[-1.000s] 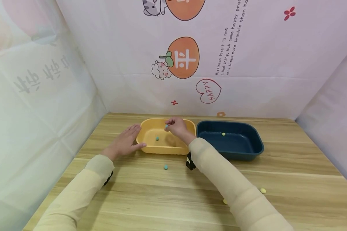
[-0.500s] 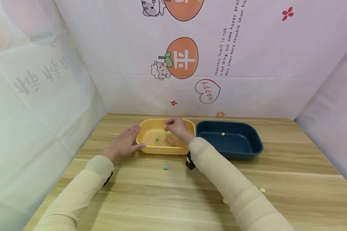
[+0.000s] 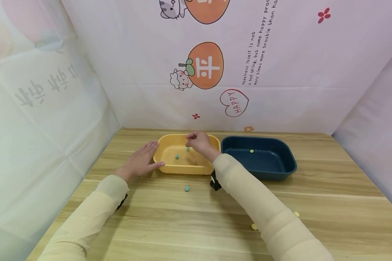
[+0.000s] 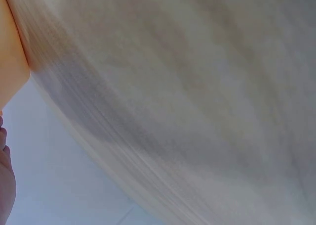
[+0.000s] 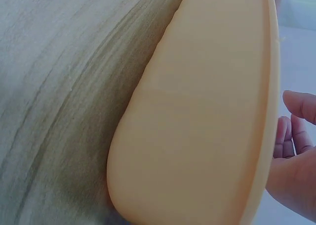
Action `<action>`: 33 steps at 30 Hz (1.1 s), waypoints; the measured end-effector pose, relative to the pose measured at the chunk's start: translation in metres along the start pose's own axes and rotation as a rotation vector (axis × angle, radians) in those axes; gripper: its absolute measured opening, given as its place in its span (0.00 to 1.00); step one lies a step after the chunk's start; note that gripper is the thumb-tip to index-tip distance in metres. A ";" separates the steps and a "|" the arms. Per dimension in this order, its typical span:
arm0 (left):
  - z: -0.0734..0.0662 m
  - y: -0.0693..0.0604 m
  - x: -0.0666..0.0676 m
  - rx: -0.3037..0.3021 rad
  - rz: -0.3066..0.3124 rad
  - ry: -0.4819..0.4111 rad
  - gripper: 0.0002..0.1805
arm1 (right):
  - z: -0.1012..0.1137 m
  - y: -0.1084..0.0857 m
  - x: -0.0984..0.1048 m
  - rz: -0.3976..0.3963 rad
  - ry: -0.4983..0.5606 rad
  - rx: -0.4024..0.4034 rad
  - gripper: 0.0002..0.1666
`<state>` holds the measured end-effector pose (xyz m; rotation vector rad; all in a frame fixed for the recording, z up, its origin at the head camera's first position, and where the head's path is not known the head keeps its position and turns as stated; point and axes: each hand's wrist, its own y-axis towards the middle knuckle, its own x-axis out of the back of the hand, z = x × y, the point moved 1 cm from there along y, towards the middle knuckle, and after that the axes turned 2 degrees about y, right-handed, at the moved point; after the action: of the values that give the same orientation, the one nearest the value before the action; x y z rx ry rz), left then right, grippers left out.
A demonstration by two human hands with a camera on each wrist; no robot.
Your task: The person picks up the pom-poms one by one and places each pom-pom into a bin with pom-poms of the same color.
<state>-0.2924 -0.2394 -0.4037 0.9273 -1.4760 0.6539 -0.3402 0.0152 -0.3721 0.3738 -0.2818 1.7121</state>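
A printed cloth (image 3: pixel 143 54) fills the upper half of the frame, and a wooden desk (image 3: pixel 150 232) spreads across the lower half. Two cream sleeves reach in from the bottom edge, the left sleeve (image 3: pixel 85 217) at lower left and the right sleeve (image 3: pixel 264 206) at lower right. A dark blue tray (image 3: pixel 276 175) sits right of centre on the desk; the slightly smaller yellow tray (image 3: pixel 183 169) stands just beside it, at the middle.

The left hand (image 3: pixel 138 162) lies against the left end of the yellow tray, its grip extended and grasping nothing. The right hand (image 3: pixel 200 143) is over the right part of that tray, its grip bent but released: thumb and fingers stand apart, with nothing seen between them.

Smallest are the beads. One blue bead (image 3: pixel 187 149) shows just below the right fingertips and seems to rest on the yellow tray's floor, near a second blue bead (image 3: pixel 177 157). A third blue bead (image 3: pixel 187 189) lies on the desk below that tray. One yellow bead (image 3: pixel 251 151) is inside the blue tray; two more, a near one (image 3: pixel 254 227) and a farther one (image 3: pixel 296 214), lie at lower right.

The step in hand looks like letting a bead go; the next move probably calls for a fine pinch on the third blue bead.
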 end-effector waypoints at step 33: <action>0.000 0.001 0.001 -0.003 0.001 0.024 0.51 | 0.019 -0.059 0.017 0.176 -0.046 0.186 0.13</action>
<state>-0.2933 -0.2393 -0.4027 0.9137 -1.4553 0.6610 -0.2833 0.0339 -0.3495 0.5380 -0.1936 1.9108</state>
